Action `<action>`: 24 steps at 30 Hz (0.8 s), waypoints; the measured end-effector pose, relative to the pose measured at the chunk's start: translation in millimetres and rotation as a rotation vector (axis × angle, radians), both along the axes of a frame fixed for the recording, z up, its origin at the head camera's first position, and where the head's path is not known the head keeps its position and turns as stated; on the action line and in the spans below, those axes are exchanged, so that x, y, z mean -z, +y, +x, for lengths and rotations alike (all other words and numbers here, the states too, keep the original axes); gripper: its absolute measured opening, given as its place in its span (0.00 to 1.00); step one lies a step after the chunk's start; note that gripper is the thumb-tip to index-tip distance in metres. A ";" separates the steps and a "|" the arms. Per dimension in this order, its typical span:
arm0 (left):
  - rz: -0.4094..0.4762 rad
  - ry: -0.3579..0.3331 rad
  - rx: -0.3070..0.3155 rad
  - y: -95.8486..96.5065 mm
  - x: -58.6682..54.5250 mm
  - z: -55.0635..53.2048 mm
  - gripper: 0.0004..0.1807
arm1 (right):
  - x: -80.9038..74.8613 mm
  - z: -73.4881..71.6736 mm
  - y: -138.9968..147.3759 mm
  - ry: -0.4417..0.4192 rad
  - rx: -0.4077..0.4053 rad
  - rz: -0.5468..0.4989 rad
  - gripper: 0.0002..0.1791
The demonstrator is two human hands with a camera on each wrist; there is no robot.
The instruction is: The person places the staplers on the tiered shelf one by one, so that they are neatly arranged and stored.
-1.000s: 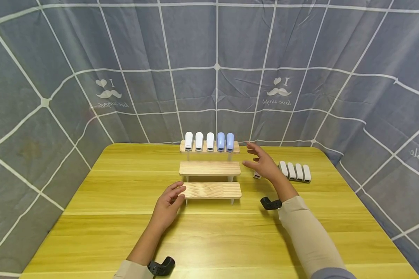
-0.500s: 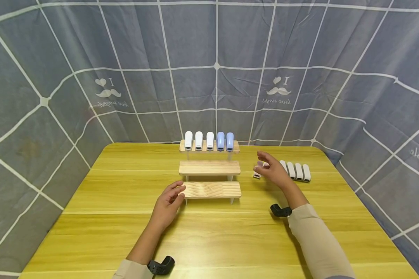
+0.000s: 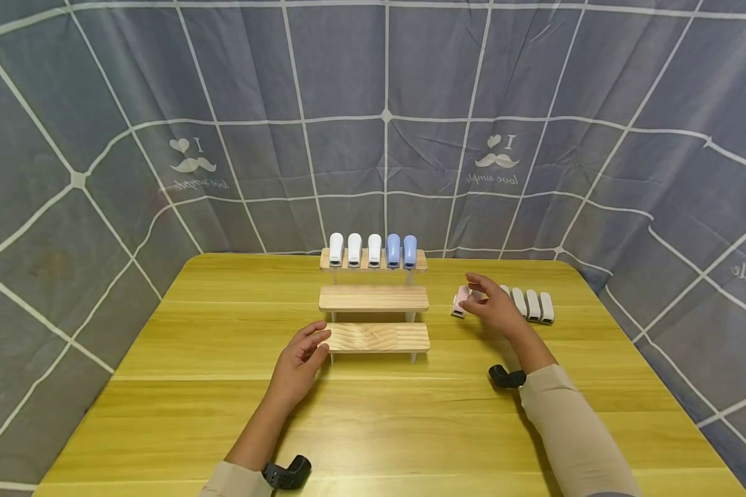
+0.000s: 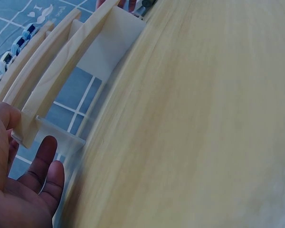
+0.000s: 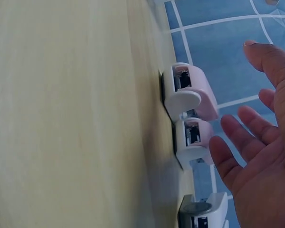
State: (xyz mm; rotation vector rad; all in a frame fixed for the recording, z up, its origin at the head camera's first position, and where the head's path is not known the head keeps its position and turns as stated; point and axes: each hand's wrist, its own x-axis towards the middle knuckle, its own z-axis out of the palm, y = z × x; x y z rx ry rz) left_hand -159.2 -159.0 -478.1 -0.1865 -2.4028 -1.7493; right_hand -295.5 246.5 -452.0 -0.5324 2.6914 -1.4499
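Note:
My left hand (image 3: 300, 362) rests loosely at the left end of the lowest wooden shelf (image 3: 379, 338). In the left wrist view its thumb lies against the board's end, while other fingers are relaxed and apart. Over two pink-and-white mini staplers on the table hovers my right hand (image 3: 494, 304), fingers relaxed and spread. The left pink stapler (image 3: 459, 301) shows in the head view; its neighbour is partly hidden by the hand. From the right wrist, that second pink stapler (image 5: 194, 137) lies close to the fingertips, and nothing is held.
The top shelf (image 3: 325, 260) bears a row of white staplers (image 3: 354, 250) and blue staplers (image 3: 401, 252). Below it is the middle shelf (image 3: 373, 299). Several white staplers (image 3: 532, 306) lie right of my right hand. A grid-patterned curtain (image 3: 385, 159) surrounds the table.
My right hand has moved right and toward me, away from the top shelf's end to above the pink staplers. The left hand has stayed in place.

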 end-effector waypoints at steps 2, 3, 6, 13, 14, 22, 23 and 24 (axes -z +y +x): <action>-0.001 0.001 -0.002 0.0 0.2 -0.1 0.16 | 2.2 -2.2 1.0 -0.002 -0.001 0.007 0.40; -0.001 0.002 -0.003 -0.1 0.5 -0.2 0.16 | 2.8 -2.7 1.0 -0.007 -0.001 0.007 0.40; -0.001 0.003 -0.008 0.2 1.3 -0.4 0.15 | 4.2 -2.6 0.8 -0.021 0.004 0.015 0.39; 0.000 0.014 -0.011 0.4 1.2 -0.3 0.16 | 3.9 -0.5 -1.5 -0.006 0.007 0.031 0.39; -0.002 0.008 -0.012 0.6 0.4 0.0 0.16 | 4.3 -1.0 -1.6 -0.003 0.005 0.042 0.39; -0.003 -0.014 -0.025 8.5 -22.7 10.5 0.16 | 3.9 -2.9 -3.7 0.012 -0.011 0.110 0.39; -0.001 -0.015 -0.024 9.2 -24.4 11.3 0.16 | 3.7 -2.8 -4.0 0.010 -0.009 0.108 0.39; 0.001 -0.017 -0.025 9.6 -24.9 11.5 0.16 | 3.9 -2.7 -4.3 0.007 -0.009 0.108 0.39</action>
